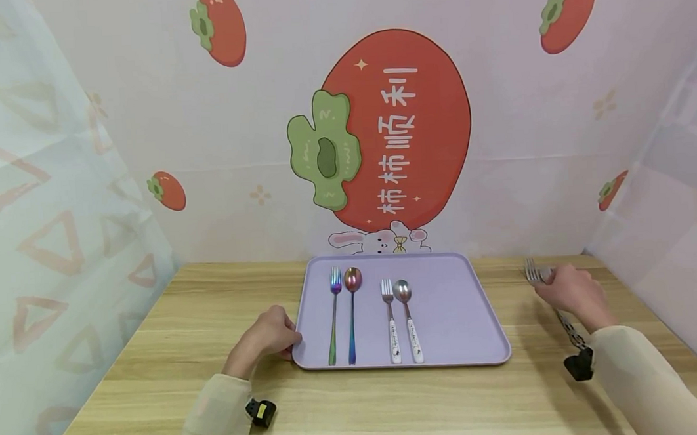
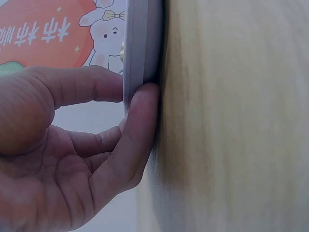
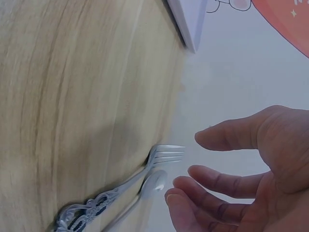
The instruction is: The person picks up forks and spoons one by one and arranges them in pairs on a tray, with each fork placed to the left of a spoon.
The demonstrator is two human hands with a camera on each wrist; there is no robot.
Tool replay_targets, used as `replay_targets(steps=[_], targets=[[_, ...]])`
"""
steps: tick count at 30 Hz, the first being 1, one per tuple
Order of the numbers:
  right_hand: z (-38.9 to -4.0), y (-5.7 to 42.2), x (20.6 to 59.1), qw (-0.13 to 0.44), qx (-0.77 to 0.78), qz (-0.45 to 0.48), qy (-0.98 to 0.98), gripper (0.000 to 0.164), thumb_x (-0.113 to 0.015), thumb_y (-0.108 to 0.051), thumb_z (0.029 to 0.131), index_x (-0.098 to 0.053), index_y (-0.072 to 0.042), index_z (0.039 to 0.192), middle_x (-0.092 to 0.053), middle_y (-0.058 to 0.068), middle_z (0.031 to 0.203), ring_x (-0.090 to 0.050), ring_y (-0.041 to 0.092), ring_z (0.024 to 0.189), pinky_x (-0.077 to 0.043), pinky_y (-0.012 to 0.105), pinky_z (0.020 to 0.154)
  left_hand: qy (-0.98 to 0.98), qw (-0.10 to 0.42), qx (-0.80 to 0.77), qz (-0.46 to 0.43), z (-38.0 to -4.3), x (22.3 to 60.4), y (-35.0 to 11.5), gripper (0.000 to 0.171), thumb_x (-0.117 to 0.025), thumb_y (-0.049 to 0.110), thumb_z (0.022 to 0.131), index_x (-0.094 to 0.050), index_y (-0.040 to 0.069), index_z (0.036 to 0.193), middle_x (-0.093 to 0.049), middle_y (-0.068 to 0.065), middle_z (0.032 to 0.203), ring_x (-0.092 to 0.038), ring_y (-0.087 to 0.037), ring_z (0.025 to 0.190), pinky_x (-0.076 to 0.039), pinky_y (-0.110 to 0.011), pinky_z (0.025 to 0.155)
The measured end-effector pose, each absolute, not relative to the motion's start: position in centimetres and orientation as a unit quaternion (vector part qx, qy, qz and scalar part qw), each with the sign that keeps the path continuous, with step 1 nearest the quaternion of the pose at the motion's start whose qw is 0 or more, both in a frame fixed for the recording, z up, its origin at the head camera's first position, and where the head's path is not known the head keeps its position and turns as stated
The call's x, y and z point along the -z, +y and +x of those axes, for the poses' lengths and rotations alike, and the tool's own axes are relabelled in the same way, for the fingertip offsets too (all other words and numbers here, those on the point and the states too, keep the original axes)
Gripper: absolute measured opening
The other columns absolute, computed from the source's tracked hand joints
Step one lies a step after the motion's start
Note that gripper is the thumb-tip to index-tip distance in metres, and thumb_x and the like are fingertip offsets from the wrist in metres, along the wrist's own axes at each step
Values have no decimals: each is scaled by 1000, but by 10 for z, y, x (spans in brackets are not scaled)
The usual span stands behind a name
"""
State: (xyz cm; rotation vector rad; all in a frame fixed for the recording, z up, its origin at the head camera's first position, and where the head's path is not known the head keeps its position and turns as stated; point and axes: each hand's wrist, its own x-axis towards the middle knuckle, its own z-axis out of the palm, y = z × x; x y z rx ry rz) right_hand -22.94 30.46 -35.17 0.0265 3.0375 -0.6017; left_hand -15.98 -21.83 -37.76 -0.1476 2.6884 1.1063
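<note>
In the head view we see the lilac tray point(image 1: 448, 317) on the worktop point(image 1: 347, 411), below a large persimmon point(image 1: 403, 129) printed on the wall point(image 1: 515, 123). On it, from left to right, lie a rainbow fork point(image 1: 333, 317), a rainbow spoon point(image 1: 352, 319), a white-handled fork point(image 1: 394, 336) and a white-handled spoon point(image 1: 415, 339), heads toward the wall. The left hand point(image 1: 271, 330) is at the tray's left edge, near its front corner. To the tray's right, well apart from it, the right hand point(image 1: 574, 291) partly hides a silver fork point(image 1: 531, 273) and a silver spoon point(image 1: 545, 275).

In the left wrist view we find the grip narrow, pinching the tray: thumb on the upper side, a finger under the rim. A printed rabbit point(image 2: 107, 36) shows beyond.

In the right wrist view we see the grip fairly wide, thumb parted from the fingers, near the heads of the silver fork and silver spoon. These lie side by side on the worktop; the fork's handle has an openwork pattern.
</note>
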Motion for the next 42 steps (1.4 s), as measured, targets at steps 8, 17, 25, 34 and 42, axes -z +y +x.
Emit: replay_targets(steps=[8, 17, 25, 34, 42], targets=[[-230, 310, 357, 42, 183, 11, 982, 32, -56, -26, 90, -38, -17, 65, -31, -4, 60, -29, 14, 56, -26, 31, 51, 917, 116, -379, -51, -160, 377, -218, 13, -65, -4, 87, -62, -4, 75, -62, -14, 68, -64, -18, 56, -57, -28, 53], [-233, 312, 360, 51, 163, 30, 985, 28, -56, -28, 89, -44, -15, 68, -43, 3, 66, -46, 25, 65, -35, 39, 55, 918, 114, -377, -51, -160, 377, -218, 14, -65, -4, 87, -61, -3, 74, -63, -13, 67, -63, -18, 55, -57, -28, 52], [-232, 312, 366, 57, 162, 26, 985, 31, -56, -24, 86, -42, -19, 58, -37, -3, 58, -41, 18, 57, -31, 33, 52, 918, 113, -376, -52, -159, 377, -218, 14, -65, -3, 87, -61, -3, 74, -62, -13, 67, -63, -18, 55, -57, -28, 52], [-233, 314, 368, 67, 152, 42, 985, 32, -57, -25, 87, -40, -16, 62, -40, 5, 64, -45, 25, 63, -35, 37, 54, 915, 115, -382, -54, -159, 377, -218, 13, -65, -4, 87, -60, -3, 75, -62, -14, 69, -63, -19, 57, -57, -28, 53], [-234, 313, 367, 78, 157, 58, 983, 24, -57, -23, 86, -46, -10, 68, -41, 7, 67, -44, 25, 63, -36, 38, 56, 917, 113, -379, -52, -159, 377, -218, 13, -65, -4, 86, -60, -3, 75, -62, -14, 68, -63, -19, 56, -57, -28, 52]])
